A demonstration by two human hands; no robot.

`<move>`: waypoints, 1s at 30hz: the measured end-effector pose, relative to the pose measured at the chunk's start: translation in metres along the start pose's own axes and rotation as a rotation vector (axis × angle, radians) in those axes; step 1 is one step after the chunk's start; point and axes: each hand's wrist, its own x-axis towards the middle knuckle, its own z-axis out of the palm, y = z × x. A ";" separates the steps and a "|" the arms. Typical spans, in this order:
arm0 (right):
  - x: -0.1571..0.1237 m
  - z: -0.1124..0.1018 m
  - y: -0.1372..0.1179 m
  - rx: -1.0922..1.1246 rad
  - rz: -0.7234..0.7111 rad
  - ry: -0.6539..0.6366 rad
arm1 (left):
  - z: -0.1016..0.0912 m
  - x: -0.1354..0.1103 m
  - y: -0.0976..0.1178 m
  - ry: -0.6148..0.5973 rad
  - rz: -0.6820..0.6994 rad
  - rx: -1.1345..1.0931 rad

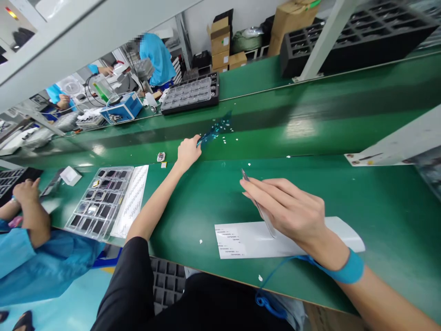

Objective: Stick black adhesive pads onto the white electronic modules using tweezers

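Observation:
My left hand (189, 152) reaches to the far side of the green bench, its fingers closed on a bluish transparent film (217, 128). Small white bits lie on and around this film. In my right hand (292, 207) are metal tweezers (245, 174), tips pointing up and away from me. Below that hand a white label sheet (230, 241) with rows of printed labels lies on the bench, partly hidden by the hand. A blue wrist strap (353, 269) with a cord circles my right wrist. A small square part (161, 156) sits left of my left hand.
A clear tray (129, 177) of dark square parts stands left, beside another label sheet (132, 202). A co-worker's hand (27, 191) is at the far left. Black trays (215, 94) stand beyond the belt; a white post (396, 135) rises at right.

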 end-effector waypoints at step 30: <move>0.003 -0.001 -0.001 0.006 -0.016 0.055 | -0.015 -0.008 -0.004 0.053 -0.101 -0.082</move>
